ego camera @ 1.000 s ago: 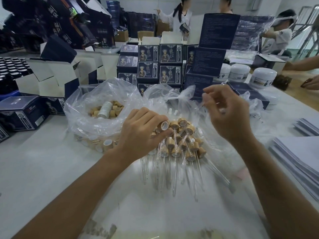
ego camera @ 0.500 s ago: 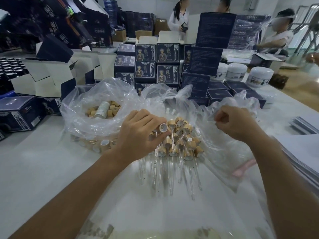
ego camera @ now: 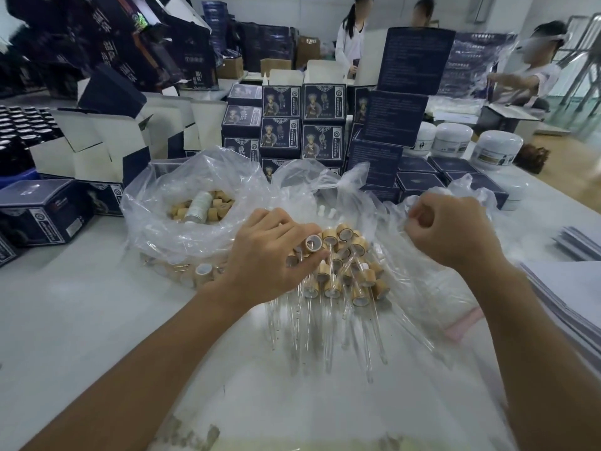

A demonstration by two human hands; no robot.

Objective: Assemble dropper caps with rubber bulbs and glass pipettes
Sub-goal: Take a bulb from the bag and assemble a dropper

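The left hand [ego camera: 270,255] pinches one bamboo-coloured dropper cap [ego camera: 313,243] between thumb and fingertips, its open white-lined mouth turned toward the camera and tilted to about 1 o'clock. Whether a pipette sits in that cap is hard to make out. At 5 o'clock from it lies the pile of assembled droppers [ego camera: 341,275] on clear plastic sheeting on the desk [ego camera: 65,314]; their short cylindrical caps bunch at the far end and the thin clear glass pipettes [ego camera: 374,323] run toward the viewer, long axes fanned between 5 and 7 o'clock. The left palm hides part of the pile.

The right hand [ego camera: 455,232], at 3 o'clock from the pile, is curled into a loose fist over a crumpled clear bag [ego camera: 432,288]; what its fingers have hold of cannot be told.

At 10 o'clock a second clear bag [ego camera: 156,206] holds loose caps [ego camera: 214,206] and a white ribbed cylinder [ego camera: 198,205]. Two small white bulbs [ego camera: 327,211] lie at 12 o'clock, blurred. Dark printed boxes [ego camera: 322,122] stack behind.
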